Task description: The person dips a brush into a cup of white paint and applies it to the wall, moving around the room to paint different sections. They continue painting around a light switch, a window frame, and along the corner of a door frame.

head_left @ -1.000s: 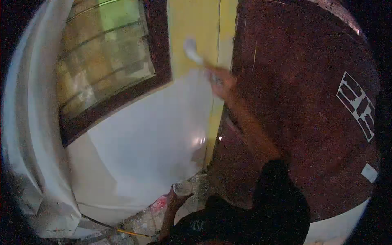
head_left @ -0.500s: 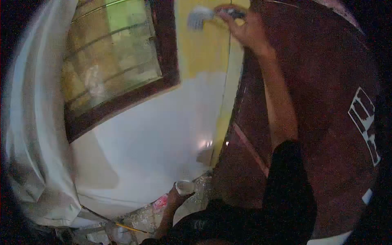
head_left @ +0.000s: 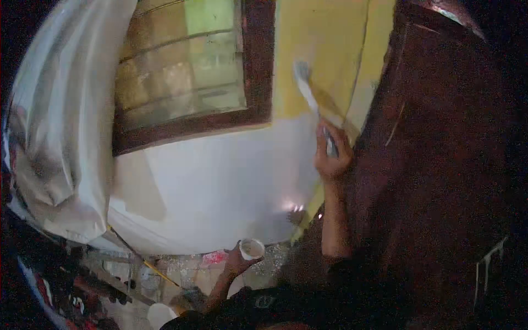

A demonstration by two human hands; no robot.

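White-painted wall (head_left: 220, 181) lies open below the dark brown wooden window frame (head_left: 258, 71). The right hand (head_left: 331, 157) fills the narrow yellow wall strip (head_left: 330, 49) beside the reddish-brown door (head_left: 440, 165). Draped white sheeting (head_left: 60, 121) blocks the left.

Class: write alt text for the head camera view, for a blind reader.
The right hand holds a white-bristled paintbrush against a yellow wall, above a white-painted area. The left hand holds a small white cup lower down, below a brown-framed window.

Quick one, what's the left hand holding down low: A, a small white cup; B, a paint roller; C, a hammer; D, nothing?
A: the left hand is closed around a small white cup; the right hand holds the brush.
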